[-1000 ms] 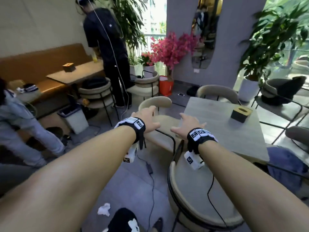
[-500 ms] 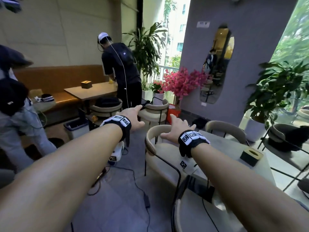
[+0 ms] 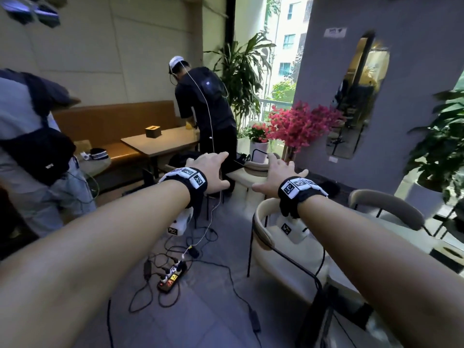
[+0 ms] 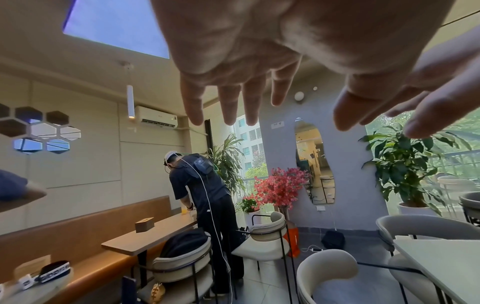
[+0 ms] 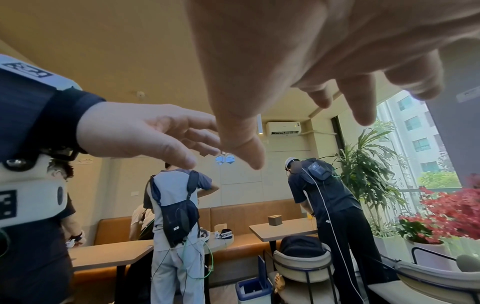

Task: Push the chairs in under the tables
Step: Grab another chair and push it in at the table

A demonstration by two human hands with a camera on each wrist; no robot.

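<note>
- Two bare hands reach forward in mid-air, side by side and holding nothing: the left hand has its grip open with fingers straight and spread, and the right hand likewise shows an open grip, palm down, touching no furniture.
- One cream chair with a thin black frame stands below the right forearm, its seat beside the edge of the pale desk at the right; how far it sits under the desktop is hard to judge from the head view.
- A second cream chair curves round the far side of that desk.
- On the pale desk's right edge sits a dark tissue box, partly cut off by the frame.
- Further off, a wooden desk stands against a brown bench seat, with a small brown box on it and a chair carrying a black bag at its near side.
- A person in black clothes bends over that wooden desk; another person in a grey shirt stands at the left.
- A power strip with tangled cables lies on the floor between the arms.
- Pink flowers and tall green plants stand near the grey wall with the mirror.
</note>
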